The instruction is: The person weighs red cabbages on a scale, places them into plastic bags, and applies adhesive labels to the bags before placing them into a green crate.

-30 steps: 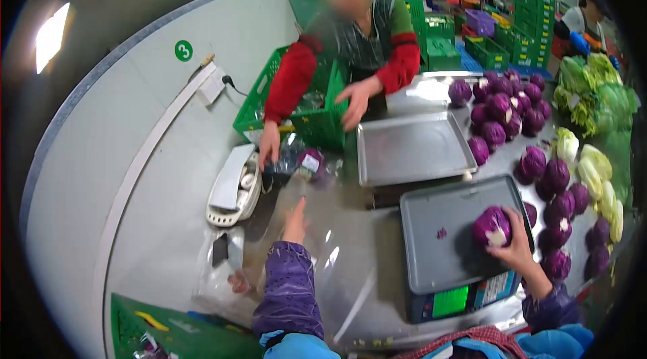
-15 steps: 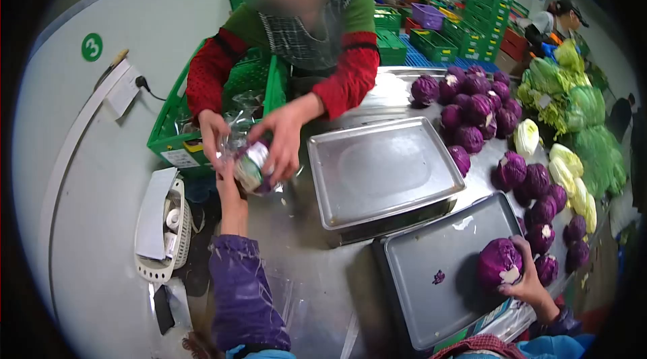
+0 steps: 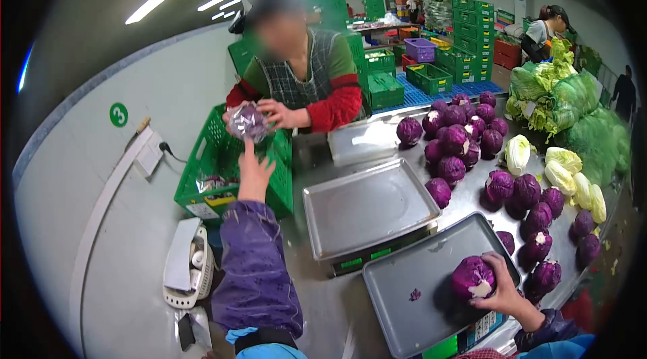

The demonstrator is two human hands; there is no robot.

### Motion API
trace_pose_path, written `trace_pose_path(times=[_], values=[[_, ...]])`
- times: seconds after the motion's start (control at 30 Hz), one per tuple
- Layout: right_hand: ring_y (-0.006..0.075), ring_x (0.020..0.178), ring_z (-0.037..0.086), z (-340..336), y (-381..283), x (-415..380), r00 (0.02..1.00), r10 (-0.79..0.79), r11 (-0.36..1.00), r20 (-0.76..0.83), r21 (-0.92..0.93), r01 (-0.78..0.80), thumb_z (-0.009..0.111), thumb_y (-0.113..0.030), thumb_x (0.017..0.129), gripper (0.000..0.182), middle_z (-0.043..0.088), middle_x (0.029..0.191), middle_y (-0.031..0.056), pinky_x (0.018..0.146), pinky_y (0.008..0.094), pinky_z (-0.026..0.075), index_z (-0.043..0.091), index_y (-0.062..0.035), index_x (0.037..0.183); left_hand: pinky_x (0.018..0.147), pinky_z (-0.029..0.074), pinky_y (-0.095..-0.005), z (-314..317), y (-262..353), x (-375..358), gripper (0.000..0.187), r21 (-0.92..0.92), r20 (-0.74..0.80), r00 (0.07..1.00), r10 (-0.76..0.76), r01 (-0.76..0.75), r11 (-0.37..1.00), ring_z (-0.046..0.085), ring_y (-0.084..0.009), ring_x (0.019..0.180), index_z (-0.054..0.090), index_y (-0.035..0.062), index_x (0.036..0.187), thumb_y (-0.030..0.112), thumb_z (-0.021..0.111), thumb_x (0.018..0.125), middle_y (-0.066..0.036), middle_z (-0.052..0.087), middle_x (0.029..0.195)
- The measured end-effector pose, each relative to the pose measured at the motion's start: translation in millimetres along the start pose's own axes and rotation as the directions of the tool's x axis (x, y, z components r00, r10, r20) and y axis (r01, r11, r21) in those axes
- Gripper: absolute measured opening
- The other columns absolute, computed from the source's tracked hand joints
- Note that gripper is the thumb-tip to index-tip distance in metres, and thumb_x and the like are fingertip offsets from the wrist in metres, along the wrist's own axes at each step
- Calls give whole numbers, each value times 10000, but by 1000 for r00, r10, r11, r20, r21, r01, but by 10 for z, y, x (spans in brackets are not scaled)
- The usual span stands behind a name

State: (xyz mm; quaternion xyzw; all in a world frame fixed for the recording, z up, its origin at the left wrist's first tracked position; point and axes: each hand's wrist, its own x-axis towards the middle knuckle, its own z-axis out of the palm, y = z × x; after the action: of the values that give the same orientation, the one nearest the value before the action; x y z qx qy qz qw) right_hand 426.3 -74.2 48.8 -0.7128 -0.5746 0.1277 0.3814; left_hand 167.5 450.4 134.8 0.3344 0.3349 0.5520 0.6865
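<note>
Green wall disc (image 3: 118,115) reads "3". Right hand (image 3: 504,293) cups a red cabbage (image 3: 470,275) on a grey tray (image 3: 399,322); left hand (image 3: 255,176), open and empty, points at a wrapped cabbage (image 3: 245,121).

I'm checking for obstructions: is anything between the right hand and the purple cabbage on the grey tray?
Nothing visible is: the right hand directly touches the purple cabbage, its fingers curled around the side nearest it.

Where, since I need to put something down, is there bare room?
The rectangular silver metal tray beyond the rectangular grey tray is bare, as is the steel benchtop between the grey tray and the purple left sleeve. Right of both trays is crowded with round purple cabbages and pale elongated cabbages.
</note>
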Motion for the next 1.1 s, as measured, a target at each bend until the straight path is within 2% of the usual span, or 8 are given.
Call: trace_pose_path(times=[0.17,0.33,0.57,0.67,0.87,0.93,1.0,1.1], values=[[367,1154,387,0,70,-39,1000,11,999,4,31,-11,836,-342,484,925,357,1226,221,973,418,329,367,-32,1219,1021,233,-521,-354,-13,283,1128,-71,-169,981,92,-105,992,122,-395,1317,19,167,1413,606,697,625,-174,54,1443],[355,1148,396,-9,8,18,998,48,999,29,-10,-48,845,-348,464,935,361,1205,216,953,421,351,377,-50,1216,1024,222,-555,-250,-3,528,1183,-128,-60,995,74,-82,988,56,-418,1323,-58,200,1411,625,696,605,-183,-35,1447],[361,1143,407,-18,-203,94,986,149,986,72,-82,-143,846,-341,473,942,363,1205,224,950,423,370,365,-49,1228,966,255,-633,408,-740,460,1078,-155,343,935,-93,153,976,13,-432,1319,-5,227,1409,623,653,652,-164,-39,1442],[358,1145,407,-6,-186,74,988,141,988,62,-78,-136,847,-339,472,946,362,1208,223,951,417,370,364,-48,1231,963,251,-627,555,-1064,454,1016,-92,250,955,-162,190,977,137,-420,1287,129,197,1385,652,645,637,-155,93,1397],[353,1147,397,6,-240,87,980,193,980,44,-56,-191,826,-303,481,915,340,1228,210,958,394,358,366,-63,1234,1022,230,-514,449,-1701,491,1103,6,433,873,-224,246,969,249,-361,1273,111,49,1380,673,631,633,-239,207,1379],[357,1140,405,29,-206,77,990,143,987,15,-78,-141,822,-287,473,913,344,1228,208,954,391,362,368,-64,1233,1044,217,-471,492,-1394,125,1096,361,168,986,-19,-44,931,233,-343,1290,102,34,1388,632,653,653,-252,160,1401],[362,1124,425,44,-211,73,992,127,990,-7,-62,-127,815,-283,477,895,354,1225,203,939,394,380,382,-61,1227,1043,222,-458,269,-1051,28,1032,505,64,992,109,-126,854,229,-339,1292,132,19,1377,548,663,667,-242,175,1400],[361,1102,448,58,-244,78,990,133,990,-48,-43,-135,794,-278,500,836,367,1215,198,908,397,409,416,-56,1211,1041,237,-419,-124,-509,-89,853,828,-112,845,523,-211,519,215,-327,1298,223,-25,1346,296,693,711,-211,219,1394]])
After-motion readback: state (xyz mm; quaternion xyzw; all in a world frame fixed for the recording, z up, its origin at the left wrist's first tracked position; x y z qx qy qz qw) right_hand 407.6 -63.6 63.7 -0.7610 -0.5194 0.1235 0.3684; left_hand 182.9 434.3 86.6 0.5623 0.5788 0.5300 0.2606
